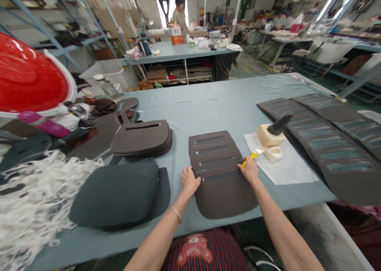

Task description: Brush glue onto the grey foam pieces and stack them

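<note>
A stack of overlapping dark brown panels (223,199) with zipper-like slots lies in front of me on the table. At its left edge, my left hand (190,180) is closed, thumb on top and fingers along the side. My right hand (249,170) grips a yellow-handled brush (253,155) and touches the right edge of the panels. The brush's pale head points toward a cream container (268,136) with a black cone-shaped piece on it. Beneath that container is a white sheet (288,173).
Brown pieces (139,138) and dark green pieces (116,195) are piled at left, beside white strips (35,199). A red basin (29,76) looms at far left. Slotted panels (321,136) cover the right side. A person (179,14) stands behind the back table (178,50).
</note>
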